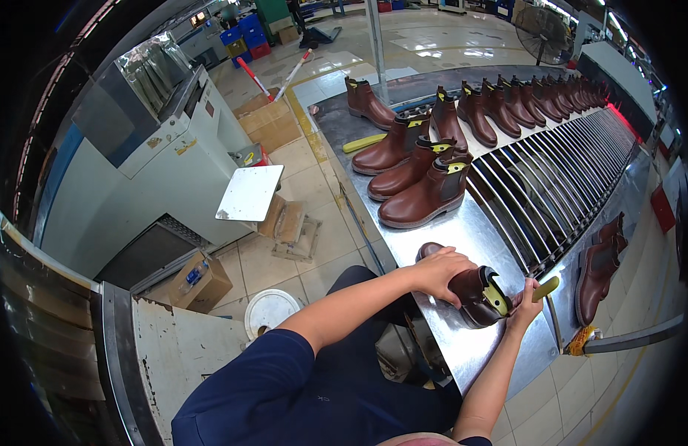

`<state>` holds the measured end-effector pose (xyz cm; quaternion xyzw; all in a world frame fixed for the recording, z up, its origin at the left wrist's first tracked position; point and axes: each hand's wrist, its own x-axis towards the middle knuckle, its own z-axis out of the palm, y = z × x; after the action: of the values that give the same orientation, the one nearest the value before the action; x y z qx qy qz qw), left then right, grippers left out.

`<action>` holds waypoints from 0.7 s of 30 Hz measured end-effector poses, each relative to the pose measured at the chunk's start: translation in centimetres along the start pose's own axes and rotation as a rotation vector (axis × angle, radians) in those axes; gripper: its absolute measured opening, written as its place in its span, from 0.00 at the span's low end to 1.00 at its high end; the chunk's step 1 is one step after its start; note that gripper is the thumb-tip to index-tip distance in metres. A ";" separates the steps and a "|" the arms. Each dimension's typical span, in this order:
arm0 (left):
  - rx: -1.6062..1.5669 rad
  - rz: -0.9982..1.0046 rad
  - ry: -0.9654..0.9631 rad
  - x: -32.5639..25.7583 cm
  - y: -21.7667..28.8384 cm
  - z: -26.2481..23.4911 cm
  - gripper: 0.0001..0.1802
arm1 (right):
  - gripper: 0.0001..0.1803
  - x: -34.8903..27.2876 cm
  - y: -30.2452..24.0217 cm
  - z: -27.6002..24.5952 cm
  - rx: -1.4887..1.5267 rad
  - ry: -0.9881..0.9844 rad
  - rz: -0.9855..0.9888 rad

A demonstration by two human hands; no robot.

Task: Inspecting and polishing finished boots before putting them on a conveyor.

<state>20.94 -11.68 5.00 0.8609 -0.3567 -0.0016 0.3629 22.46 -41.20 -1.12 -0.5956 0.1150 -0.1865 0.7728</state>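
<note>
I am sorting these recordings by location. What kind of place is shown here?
Most likely a shoe factory floor. A roller conveyor carries a long row of brown boots, the left hand steadies a boot on the metal workbench while the right hand holds a yellow-handled tool, and a grey machine stands nearby.

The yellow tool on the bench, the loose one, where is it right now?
In the head view, the yellow tool lies on the steel bench near its far left edge, just left of the standing brown boots.

A steel worktop (474,230) carries three brown boots (422,201) beyond the fingers and a yellow tool (364,142) farther off. Its roller conveyor (552,178) bears a boot row (533,100).
</note>
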 end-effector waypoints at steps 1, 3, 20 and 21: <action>-0.002 0.002 0.002 0.0 -0.1 0.1 0.50 | 0.14 0.0 0.0 0.0 -0.006 -0.001 0.005; -0.003 0.004 0.011 0.0 -0.3 0.2 0.49 | 0.13 0.0 0.1 0.1 -0.003 0.002 0.007; 0.015 0.018 0.011 -0.1 0.0 -0.2 0.49 | 0.15 -0.1 -0.2 0.3 0.004 -0.001 0.014; 0.026 0.003 -0.012 -0.2 0.1 -0.3 0.50 | 0.15 -0.2 -0.1 0.3 0.004 -0.001 0.013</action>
<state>20.83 -11.46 5.23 0.8651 -0.3599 -0.0015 0.3494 22.38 -40.92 -0.93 -0.5933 0.1180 -0.1813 0.7754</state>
